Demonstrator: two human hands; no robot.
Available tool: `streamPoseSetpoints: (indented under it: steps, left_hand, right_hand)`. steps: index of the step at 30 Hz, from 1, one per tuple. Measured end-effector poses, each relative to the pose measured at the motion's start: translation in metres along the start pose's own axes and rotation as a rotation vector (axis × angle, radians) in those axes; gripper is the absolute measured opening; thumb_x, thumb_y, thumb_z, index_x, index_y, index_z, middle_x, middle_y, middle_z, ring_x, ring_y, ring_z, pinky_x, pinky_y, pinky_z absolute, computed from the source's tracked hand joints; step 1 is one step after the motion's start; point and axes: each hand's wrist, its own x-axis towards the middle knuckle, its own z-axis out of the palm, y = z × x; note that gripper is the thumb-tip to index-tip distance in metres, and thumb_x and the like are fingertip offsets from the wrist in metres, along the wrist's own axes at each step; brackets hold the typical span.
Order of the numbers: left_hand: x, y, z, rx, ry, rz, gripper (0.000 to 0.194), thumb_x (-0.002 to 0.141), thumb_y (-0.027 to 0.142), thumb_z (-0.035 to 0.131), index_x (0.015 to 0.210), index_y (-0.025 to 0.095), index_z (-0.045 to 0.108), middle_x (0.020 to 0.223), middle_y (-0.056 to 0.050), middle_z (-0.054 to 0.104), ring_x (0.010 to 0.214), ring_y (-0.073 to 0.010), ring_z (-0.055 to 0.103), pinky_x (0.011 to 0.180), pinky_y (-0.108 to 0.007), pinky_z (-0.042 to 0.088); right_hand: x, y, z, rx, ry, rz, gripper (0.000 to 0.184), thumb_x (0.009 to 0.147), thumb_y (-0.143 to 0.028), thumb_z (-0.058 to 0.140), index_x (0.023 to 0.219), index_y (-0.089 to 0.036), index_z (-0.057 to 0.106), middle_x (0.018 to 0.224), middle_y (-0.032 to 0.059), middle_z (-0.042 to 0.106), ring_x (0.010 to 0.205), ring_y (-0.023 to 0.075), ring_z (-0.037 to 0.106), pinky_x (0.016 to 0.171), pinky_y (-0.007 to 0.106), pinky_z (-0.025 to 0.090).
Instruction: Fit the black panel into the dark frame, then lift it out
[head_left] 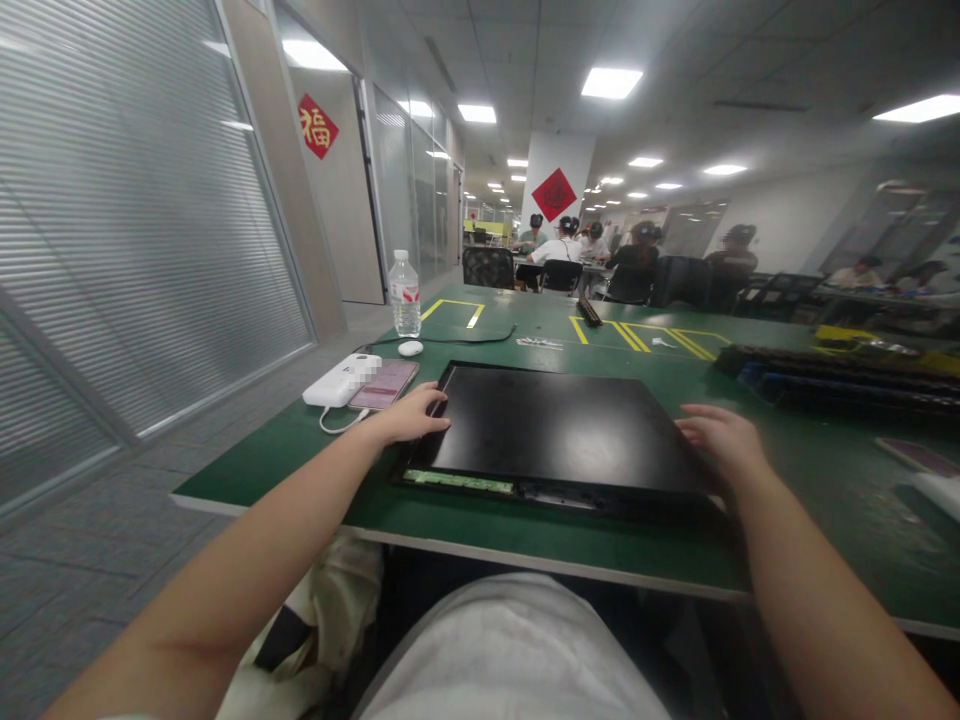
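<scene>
A flat black display panel (555,420) lies in front of me, with a green circuit board strip (457,482) along its near edge at the left. My left hand (416,414) is at the panel's left edge, thumb and fingers gripping its border. On the opposite side my right hand (724,442) holds the right edge, its fingertips at the border and its lower part blurred. The panel rests on the green table (292,480), or very close above it; I cannot tell which.
To the left are a white power bank (330,385) with a cable, a phone (386,384), a white earbud case (410,348) and a water bottle (405,295). Dark strips (832,378) are piled at the right. Several people sit at tables beyond.
</scene>
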Motion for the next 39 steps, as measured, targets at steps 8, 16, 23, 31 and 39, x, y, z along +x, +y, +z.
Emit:
streamPoseSetpoints:
  steps: [8,16,23,31,39]
  left_hand:
    - [0.0002,0.0010,0.0020,0.024,0.006,-0.002,0.054,0.056,0.039,0.081,0.105,0.020,0.071,0.152,-0.015,0.049,0.145,-0.0373,0.039,0.121,-0.040,0.026]
    - [0.0013,-0.0011,0.0032,0.246,-0.062,0.079,0.065,0.070,0.046,0.066,0.127,0.016,0.062,0.153,-0.018,0.047,0.143,-0.0339,0.042,0.121,-0.044,0.027]
    - [0.0015,-0.0003,0.0044,0.234,-0.070,0.114,0.059,0.072,0.043,0.062,0.124,0.016,0.064,0.141,-0.017,0.060,0.132,-0.0335,0.054,0.115,-0.044,0.037]
    - [0.0023,-0.0009,0.0043,0.196,-0.054,0.123,0.053,0.069,0.042,0.065,0.116,0.018,0.068,0.137,-0.015,0.063,0.130,-0.0341,0.056,0.114,-0.045,0.038]
    - [0.0028,0.0010,0.0024,0.213,-0.079,0.149,0.051,0.071,0.045,0.064,0.115,0.019,0.069,0.135,-0.015,0.064,0.130,-0.0349,0.056,0.115,-0.046,0.036]
  right_hand:
    - [0.0010,0.0032,0.0005,-0.034,-0.018,-0.027,0.026,0.057,-0.010,0.068,0.081,-0.019,0.071,0.061,0.0051,0.068,0.054,0.0150,0.062,0.046,0.023,0.048]
    - [0.0020,0.0054,0.0025,-0.212,-0.028,-0.113,0.029,0.056,-0.019,0.066,0.084,-0.017,0.076,0.064,0.0035,0.068,0.054,0.0149,0.056,0.053,0.027,0.043]
    - [0.0022,0.0068,0.0017,-0.390,-0.033,-0.142,0.036,0.058,-0.024,0.068,0.092,-0.020,0.078,0.061,0.0018,0.066,0.056,0.0189,0.057,0.061,0.033,0.044]
    - [0.0041,0.0069,0.0000,-0.583,-0.082,-0.198,0.039,0.067,-0.025,0.065,0.103,-0.021,0.079,0.068,0.0037,0.070,0.067,0.0214,0.063,0.066,0.032,0.045]
    - [0.0010,0.0042,0.0000,-0.755,-0.132,-0.299,0.040,0.074,-0.025,0.059,0.109,-0.024,0.079,0.084,0.0055,0.075,0.078,0.0233,0.065,0.068,0.031,0.045]
